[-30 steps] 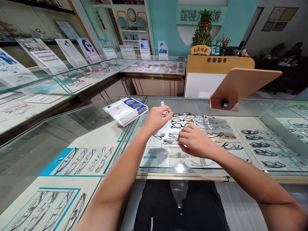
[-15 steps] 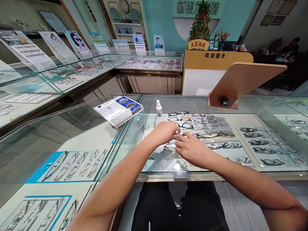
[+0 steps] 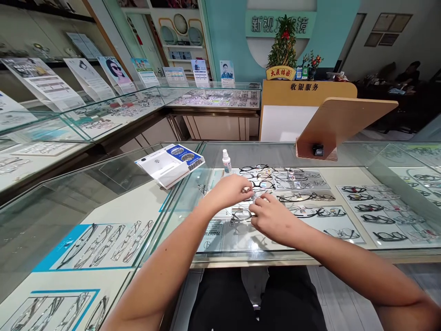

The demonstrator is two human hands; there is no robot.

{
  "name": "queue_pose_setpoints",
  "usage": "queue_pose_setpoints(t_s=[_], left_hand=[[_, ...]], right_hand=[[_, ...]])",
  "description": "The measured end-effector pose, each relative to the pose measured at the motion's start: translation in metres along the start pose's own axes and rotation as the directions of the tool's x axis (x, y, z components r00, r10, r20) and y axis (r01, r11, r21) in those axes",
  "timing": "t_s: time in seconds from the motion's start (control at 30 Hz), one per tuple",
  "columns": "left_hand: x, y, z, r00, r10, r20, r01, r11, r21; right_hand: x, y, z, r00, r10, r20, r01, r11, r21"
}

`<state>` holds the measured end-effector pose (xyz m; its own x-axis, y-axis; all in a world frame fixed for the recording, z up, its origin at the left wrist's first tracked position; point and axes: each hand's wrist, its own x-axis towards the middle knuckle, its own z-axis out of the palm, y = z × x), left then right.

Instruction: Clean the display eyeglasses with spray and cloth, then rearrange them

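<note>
Both hands are raised over the glass counter with their fingertips close together. My left hand (image 3: pixel 231 189) has bent fingers pinched on a small thing, partly clear or metallic, too small to name. My right hand (image 3: pixel 272 215) is curled just beside it, fingers pressed together near the same spot; what they hold is hidden. A small white spray bottle (image 3: pixel 226 162) stands upright on the glass beyond my left hand. Rows of eyeglasses (image 3: pixel 306 197) lie in the case under and around the hands.
An open white and blue leaflet (image 3: pixel 170 165) lies on the glass at the left. A tilted wooden board (image 3: pixel 341 124) stands at the back right of the counter. Beyond are more glass cases (image 3: pixel 213 111), a cashier desk (image 3: pixel 310 99) and a seated person (image 3: pixel 409 76).
The view has tilted up slightly. My two hands have moved slightly apart at the fingertips; the bottle, leaflet and board rest where they were on the counter.
</note>
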<state>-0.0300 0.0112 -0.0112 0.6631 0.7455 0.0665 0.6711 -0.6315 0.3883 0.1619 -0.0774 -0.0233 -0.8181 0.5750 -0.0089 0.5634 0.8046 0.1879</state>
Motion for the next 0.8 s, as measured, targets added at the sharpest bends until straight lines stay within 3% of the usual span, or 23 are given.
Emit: queue_pose_setpoints(t_s=[0.1, 0.17, 0.27, 0.37, 0.43, 0.47, 0.53, 0.6, 0.63, 0.7, 0.8], left_hand=[[-0.005, -0.002, -0.012, 0.987, -0.057, -0.151, 0.030, 0.984, -0.176], [-0.007, -0.001, -0.015, 0.954, -0.129, -0.272, 0.045, 0.954, -0.295], [-0.005, 0.003, -0.015, 0.890, -0.198, -0.411, -0.020, 0.883, -0.468], [-0.002, 0.007, -0.013, 0.850, -0.235, -0.472, -0.113, 0.793, -0.598], [0.000, 0.010, -0.011, 0.833, -0.270, -0.482, -0.154, 0.725, -0.672], [0.000, 0.012, -0.010, 0.830, -0.289, -0.477, -0.164, 0.691, -0.704], [0.000, 0.016, -0.007, 0.831, -0.324, -0.453, -0.164, 0.635, -0.755], [0.000, 0.021, -0.002, 0.834, -0.348, -0.429, -0.157, 0.596, -0.787], [0.000, 0.023, 0.000, 0.835, -0.353, -0.423, -0.157, 0.584, -0.796], [0.000, 0.028, 0.005, 0.832, -0.350, -0.430, -0.173, 0.574, -0.801], [0.000, 0.034, 0.012, 0.824, -0.311, -0.473, -0.234, 0.573, -0.785]], right_hand=[[0.000, 0.001, -0.003, 1.000, 0.001, -0.002, -0.001, 1.000, -0.005], [0.001, 0.000, -0.002, 1.000, 0.006, 0.007, -0.006, 1.000, -0.006], [0.003, 0.000, 0.003, 1.000, 0.022, -0.006, -0.022, 1.000, 0.001], [0.002, 0.006, 0.007, 0.996, 0.036, -0.082, -0.027, 0.994, 0.107], [-0.001, 0.015, 0.006, 0.973, 0.111, -0.202, -0.051, 0.958, 0.281], [-0.004, 0.021, 0.003, 0.941, 0.189, -0.280, -0.065, 0.915, 0.398], [-0.009, 0.034, -0.003, 0.819, 0.406, -0.406, -0.059, 0.762, 0.645], [-0.012, 0.045, -0.008, 0.677, 0.607, -0.416, -0.006, 0.570, 0.821], [-0.012, 0.048, -0.010, 0.631, 0.673, -0.387, 0.021, 0.484, 0.875], [-0.011, 0.050, -0.011, 0.597, 0.735, -0.321, 0.067, 0.353, 0.933], [-0.005, 0.045, -0.007, 0.610, 0.740, -0.285, 0.131, 0.261, 0.956]])
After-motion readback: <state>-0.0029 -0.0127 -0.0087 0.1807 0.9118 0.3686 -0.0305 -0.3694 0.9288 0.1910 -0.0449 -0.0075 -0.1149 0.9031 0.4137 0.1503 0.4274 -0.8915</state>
